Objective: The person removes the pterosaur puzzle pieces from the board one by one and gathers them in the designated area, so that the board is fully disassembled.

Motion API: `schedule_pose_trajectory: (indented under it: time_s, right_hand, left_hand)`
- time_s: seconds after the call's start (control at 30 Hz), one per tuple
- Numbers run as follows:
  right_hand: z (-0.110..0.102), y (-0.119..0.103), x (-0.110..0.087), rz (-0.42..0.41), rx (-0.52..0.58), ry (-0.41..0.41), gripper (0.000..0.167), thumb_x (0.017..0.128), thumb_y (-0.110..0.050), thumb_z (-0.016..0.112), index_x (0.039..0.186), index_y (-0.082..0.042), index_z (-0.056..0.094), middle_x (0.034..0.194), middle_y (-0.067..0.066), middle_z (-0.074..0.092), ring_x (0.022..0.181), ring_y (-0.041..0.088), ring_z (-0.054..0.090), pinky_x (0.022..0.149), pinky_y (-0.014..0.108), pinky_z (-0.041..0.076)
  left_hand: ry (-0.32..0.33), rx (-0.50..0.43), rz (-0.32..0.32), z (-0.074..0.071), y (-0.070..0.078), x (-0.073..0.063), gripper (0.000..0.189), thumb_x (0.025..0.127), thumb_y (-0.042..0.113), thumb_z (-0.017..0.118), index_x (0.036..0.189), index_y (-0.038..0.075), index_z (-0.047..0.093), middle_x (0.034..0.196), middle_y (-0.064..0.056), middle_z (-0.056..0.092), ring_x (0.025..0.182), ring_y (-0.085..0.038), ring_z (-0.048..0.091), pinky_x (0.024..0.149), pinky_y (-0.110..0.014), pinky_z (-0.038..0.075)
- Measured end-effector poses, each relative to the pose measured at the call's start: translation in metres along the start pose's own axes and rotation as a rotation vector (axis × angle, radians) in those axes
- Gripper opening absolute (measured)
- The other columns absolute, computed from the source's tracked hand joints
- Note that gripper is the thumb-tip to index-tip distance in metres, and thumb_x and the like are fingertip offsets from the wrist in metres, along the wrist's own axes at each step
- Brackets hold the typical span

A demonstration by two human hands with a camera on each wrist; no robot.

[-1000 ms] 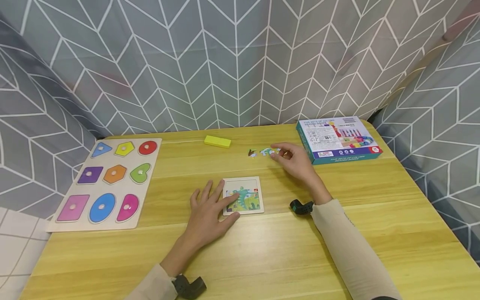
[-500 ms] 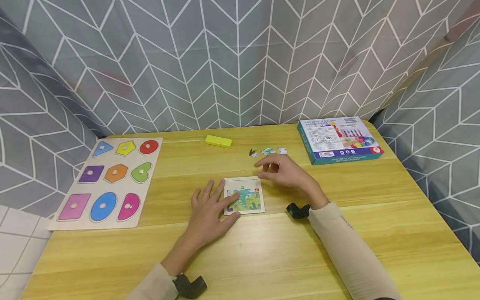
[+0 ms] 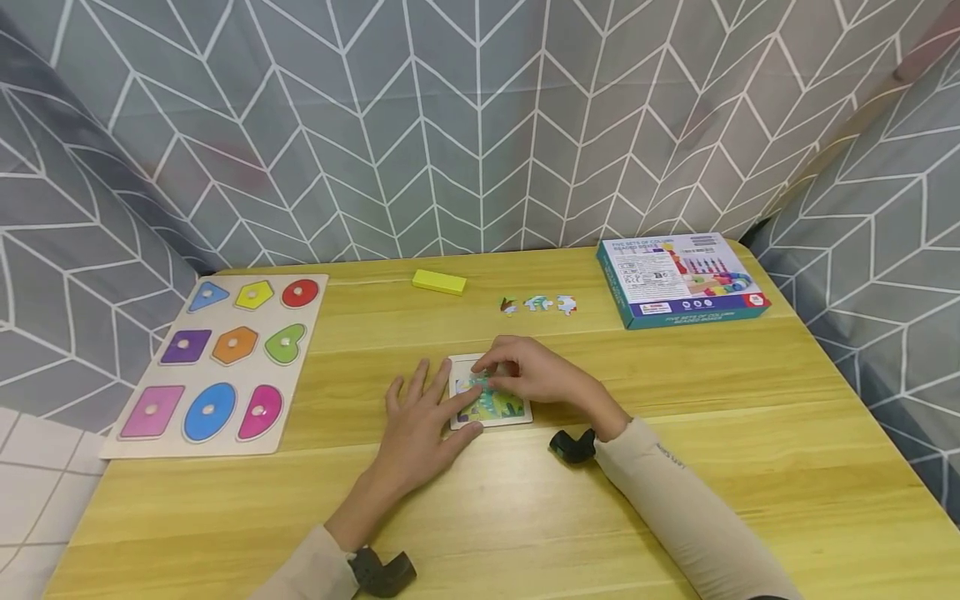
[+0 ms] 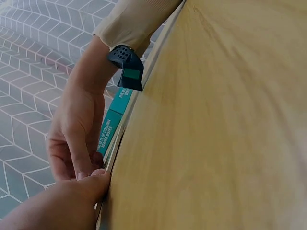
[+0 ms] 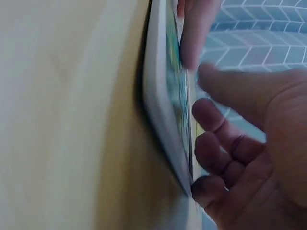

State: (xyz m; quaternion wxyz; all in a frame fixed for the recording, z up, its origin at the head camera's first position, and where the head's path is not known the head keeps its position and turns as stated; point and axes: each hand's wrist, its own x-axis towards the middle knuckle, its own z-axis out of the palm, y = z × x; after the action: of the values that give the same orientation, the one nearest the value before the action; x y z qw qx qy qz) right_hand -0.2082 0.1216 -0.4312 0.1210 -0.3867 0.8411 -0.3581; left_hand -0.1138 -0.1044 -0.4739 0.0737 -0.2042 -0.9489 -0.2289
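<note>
A small dinosaur puzzle (image 3: 489,408) in a pale square frame (image 3: 528,412) lies on the table. My left hand (image 3: 417,421) rests beside it with spread fingers, its index finger reaching over the picture and its thumb at the lower left corner. Over the puzzle's upper part, my right hand (image 3: 528,372) bends its index finger and thumb down towards the picture. Its other fingers curl in beside the frame in the right wrist view. I cannot tell whether the right fingertips pinch a piece. Behind the puzzle lie several loose puzzle pieces (image 3: 537,303) in a row.
A wooden shape board (image 3: 300,383) with coloured knobbed shapes stands at the left. A yellow block (image 3: 438,282) lies at the back, and a beaded-boxes toy carton (image 3: 682,282) at the back right. A patterned grey curtain (image 3: 450,125) hangs behind the table.
My right hand has come from the loose pieces, forward and left, to over the puzzle, uncovering the row of pieces. The left hand stays in place.
</note>
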Motion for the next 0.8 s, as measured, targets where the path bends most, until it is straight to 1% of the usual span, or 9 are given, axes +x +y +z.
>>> schedule_pose_trajectory:
  time_s: [0.13,0.2,0.3,0.4,0.47,0.57,0.67,0.8]
  right_hand:
    - [0.0074,-0.0004,0.0022,-0.02,-0.015,0.021,0.026,0.095,-0.005,0.069,0.12,-0.008,0.075,0.096,0.004,0.064,0.072,0.009,0.046,0.065,0.022,0.042]
    - [0.0091,0.0001,0.0027,-0.011,-0.03,0.031,0.027,0.095,-0.004,0.068,0.121,-0.008,0.075,0.095,0.003,0.063,0.071,0.008,0.046,0.065,0.022,0.042]
    - [0.0105,0.0019,0.0034,0.0,-0.039,0.022,0.028,0.095,-0.004,0.068,0.122,-0.008,0.074,0.096,0.004,0.062,0.071,0.008,0.046,0.065,0.022,0.043]
    - [0.0095,0.002,0.0028,0.019,-0.032,0.008,0.028,0.096,-0.004,0.068,0.122,-0.008,0.074,0.098,0.004,0.062,0.073,0.009,0.047,0.066,0.022,0.044]
    - [0.0086,0.0021,0.0023,0.026,-0.03,0.005,0.028,0.095,-0.004,0.068,0.122,-0.008,0.075,0.098,0.004,0.062,0.074,0.009,0.047,0.067,0.022,0.044]
    - [0.0075,0.0023,0.0016,0.03,-0.024,0.003,0.028,0.095,-0.003,0.068,0.122,-0.009,0.075,0.099,0.005,0.061,0.074,0.009,0.047,0.067,0.021,0.044]
    - [0.0076,0.0031,0.0012,0.018,-0.022,0.0,0.028,0.095,-0.004,0.068,0.122,-0.008,0.074,0.099,0.006,0.061,0.073,0.009,0.045,0.066,0.022,0.043]
    - [0.0077,0.0034,0.0016,0.013,-0.036,-0.001,0.028,0.095,-0.005,0.068,0.123,-0.008,0.074,0.099,0.006,0.06,0.073,0.011,0.045,0.066,0.021,0.042]
  left_hand:
    - [0.008,-0.009,0.008,0.0004,0.0002,-0.0001,0.048,0.097,0.055,0.059,0.141,0.035,0.062,0.163,-0.016,0.038,0.154,-0.047,0.024,0.116,-0.07,0.011]
    - [0.015,-0.018,0.01,0.0004,0.0003,-0.0005,0.046,0.097,0.054,0.061,0.138,0.035,0.064,0.162,-0.017,0.039,0.153,-0.048,0.025,0.116,-0.07,0.011]
    - [0.025,-0.032,0.016,0.0004,0.0003,-0.0014,0.042,0.096,0.051,0.064,0.134,0.034,0.068,0.161,-0.019,0.04,0.153,-0.049,0.025,0.116,-0.071,0.011]
    - [0.033,-0.036,0.045,0.0003,0.0004,-0.0015,0.036,0.098,0.044,0.064,0.132,0.034,0.07,0.159,-0.022,0.041,0.151,-0.051,0.026,0.115,-0.073,0.012]
    - [0.029,-0.031,0.068,-0.0001,0.0001,-0.0017,0.033,0.1,0.038,0.062,0.132,0.035,0.069,0.159,-0.024,0.041,0.151,-0.052,0.026,0.114,-0.074,0.011]
    - [0.015,-0.026,0.09,-0.0014,0.0001,-0.0023,0.035,0.101,0.03,0.06,0.134,0.036,0.067,0.16,-0.025,0.038,0.151,-0.053,0.024,0.114,-0.075,0.01]
    - [0.002,-0.027,0.092,-0.002,0.0,-0.0027,0.037,0.101,0.028,0.059,0.137,0.036,0.065,0.162,-0.024,0.036,0.152,-0.053,0.022,0.115,-0.074,0.009]
    - [0.006,-0.023,0.097,-0.0017,-0.0007,-0.0022,0.037,0.102,0.028,0.059,0.137,0.038,0.065,0.162,-0.022,0.036,0.152,-0.053,0.023,0.114,-0.074,0.009]
